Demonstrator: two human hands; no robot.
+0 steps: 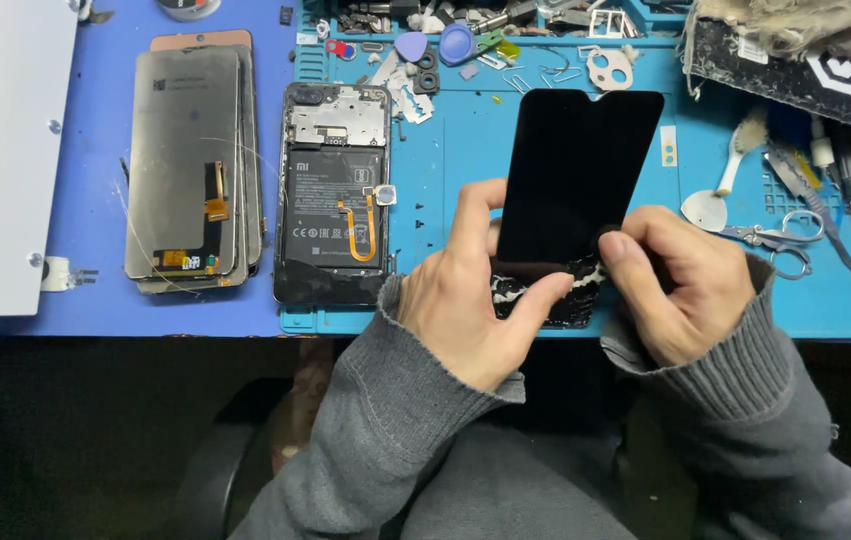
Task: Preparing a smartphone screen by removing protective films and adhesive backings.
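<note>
A black phone screen panel (577, 175) is held above the worktop (455, 160), just right of centre, tilted with its notched top edge toward 12 o'clock. Its lower edge is cracked, with pale fragments visible between the two hands. The left hand (465, 295) is closed on the panel's lower left corner, thumb across the broken strip and index finger raised along the left edge. The right hand (690, 280) is closed on the lower right corner, fingers (617, 245) pinched against the damaged edge. Both wrists are covered by grey knitted sleeves.

At 9 o'clock from the panel, an opened phone body (333, 195) lies flat on the blue mat, with its battery and an orange flex cable exposed. Further toward 9 o'clock, a stack of display panels (190, 165) lies face down, and a white sheet (0, 150) with screws is seen at the far left edge.

At 3 o'clock from the panel, a white spoon-shaped tool (717, 195) and small scissors (780, 240) rest on the mat, well clear of the hands. At 12 o'clock, blue plastic picks (455, 45), clips and small metal parts are scattered along the mat's tray. At 2 o'clock, a dark frayed cloth (795, 55) overlaps the mat's corner. The space between the hands and the opened phone body is unobstructed.
</note>
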